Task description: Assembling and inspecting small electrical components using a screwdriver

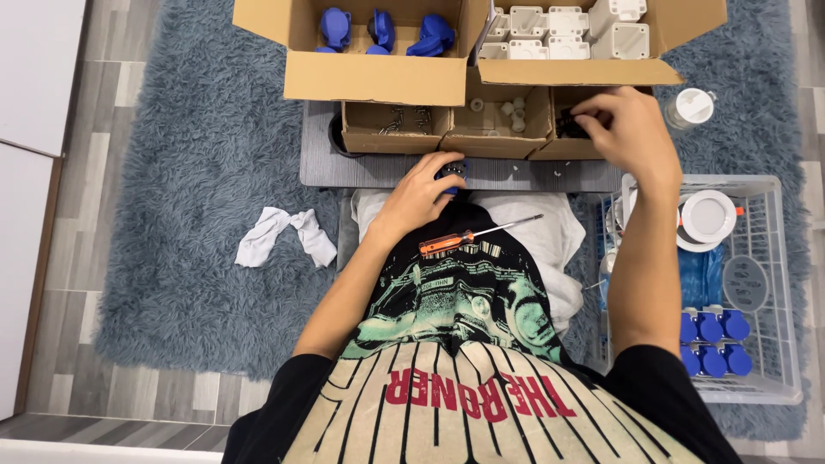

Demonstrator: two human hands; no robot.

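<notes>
Blue plastic shows between the fingers of the left hand (421, 191), which is curled around a small blue part (453, 171) at the near edge of the low grey table (516, 174); only a sliver of the part is visible, so its shape is hard to tell. The right hand (626, 129) reaches into the rightmost small cardboard tray (574, 148) on that table, its fingertips pinched together over something dark inside; whether it actually has hold of anything cannot be told. Just left of it sits a middle tray (498, 129) with a few small white pieces, and further left a third tray (394, 129) holding thin metal bits.

Behind the trays stands a large open cardboard box (378, 77) with blue plastic parts (382, 30) on one side and white plastic housings (559, 33) on the other. An orange-handled screwdriver (468, 236) lies on the person's lap, near the left wrist, its shaft pointing toward the right. To the person's right a white wire basket (773, 283) contains blue caps (711, 342), a white round lid (706, 216) and a grey oval piece (745, 282). A clear bottle with a white cap (690, 107) lies on the shaggy blue-grey rug (189, 172) beside the table, and a crumpled white cloth (279, 236) rests on the rug to the left.
</notes>
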